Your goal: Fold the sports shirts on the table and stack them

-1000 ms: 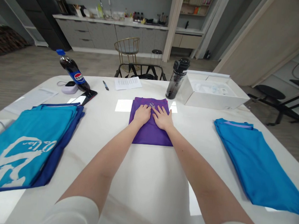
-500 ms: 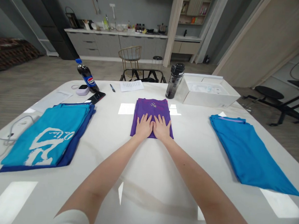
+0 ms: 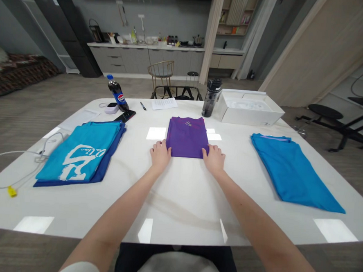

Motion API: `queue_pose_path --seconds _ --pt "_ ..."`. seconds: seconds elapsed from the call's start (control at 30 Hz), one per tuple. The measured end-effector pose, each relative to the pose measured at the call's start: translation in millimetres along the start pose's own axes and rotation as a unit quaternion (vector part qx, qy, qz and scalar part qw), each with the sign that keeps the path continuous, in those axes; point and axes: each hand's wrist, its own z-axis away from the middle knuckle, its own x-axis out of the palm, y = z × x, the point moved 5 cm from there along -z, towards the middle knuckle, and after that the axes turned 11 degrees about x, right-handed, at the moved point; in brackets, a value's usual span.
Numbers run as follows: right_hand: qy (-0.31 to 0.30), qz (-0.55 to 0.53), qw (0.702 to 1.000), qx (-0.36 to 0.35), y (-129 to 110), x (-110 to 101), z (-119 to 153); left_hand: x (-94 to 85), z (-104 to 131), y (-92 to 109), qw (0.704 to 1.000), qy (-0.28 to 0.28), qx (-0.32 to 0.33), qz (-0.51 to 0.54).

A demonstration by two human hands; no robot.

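Note:
A folded purple shirt [image 3: 187, 138] lies flat in the middle of the white table [image 3: 178, 185], a small grey print near its far edge. My left hand [image 3: 161, 155] is at its near left corner, thumb against the cloth edge and fingers on the table. At the near right corner is my right hand [image 3: 214, 158], its thumb on the purple cloth and fingers spread beside it. A folded turquoise shirt [image 3: 73, 150] with white print rests on a dark blue one [image 3: 106, 164] at the left. On the right lies a folded blue shirt [image 3: 296, 171].
Behind the shirts stand a cola bottle [image 3: 118, 93], a dark tumbler [image 3: 211, 97] and an open white box [image 3: 250, 111]. A phone [image 3: 125, 116], a pen [image 3: 143, 106] and paper sheets [image 3: 164, 103] lie nearby. A white cable [image 3: 6, 154] crosses the left edge.
Both hands have moved apart, from the middle of the purple shirt to its near corners. The camera view has shifted, showing the near table edge.

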Motion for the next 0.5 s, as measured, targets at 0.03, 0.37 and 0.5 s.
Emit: queue_pose_path --seconds 0.03,0.37,0.5 --pt "0.001 0.001 1.0 0.025 7 -2 3 -2.0 4 -4 1.0 -0.008 -0.024 -0.009" --pt "-0.092 0.05 0.994 0.027 22 -21 37 -13.3 42 -2 0.994 -0.102 0.021 0.017" --pt "-0.112 0.071 0.991 -0.026 38 -26 76 -22.9 93 -8 0.992 -0.115 0.052 0.012"
